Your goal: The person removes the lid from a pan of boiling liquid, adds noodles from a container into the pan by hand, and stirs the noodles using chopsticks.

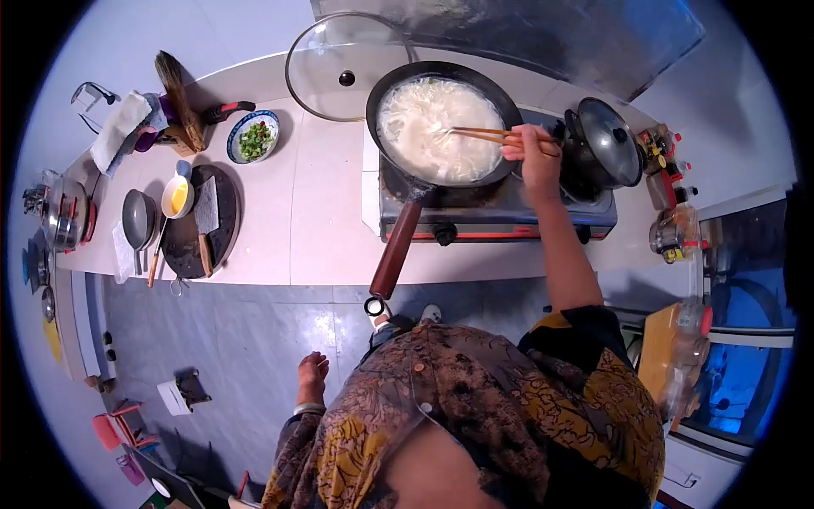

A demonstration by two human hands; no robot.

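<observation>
- Over the gas stove (500,220), at its left burner, sits the dark frying pan (512,103) with white noodles in cloudy liquid (415,119); its wooden handle (397,250) angles toward the person, likely to be within easy grasp.
- The right hand (536,151) has its fingers closed around wooden chopsticks (485,131), gripped near the upper ends, presumably to keep skin away from heat while the tips reach the noodles.
- The left hand (313,370) hangs below the counter, apart from the handle, nothing visible in it; its fingers look curled, but how tightly I cannot tell.
- A glass lid (326,55) stands against the wall behind the pan, probably to save counter space.
- Left of the stove, chopped greens (253,140) fill a blue-rimmed bowl (232,146), apparently kept near yet clear of the burners.
- Farther left, a cleaver (206,208) lies flat across the round chopping board (224,237), seemingly for stability.
</observation>
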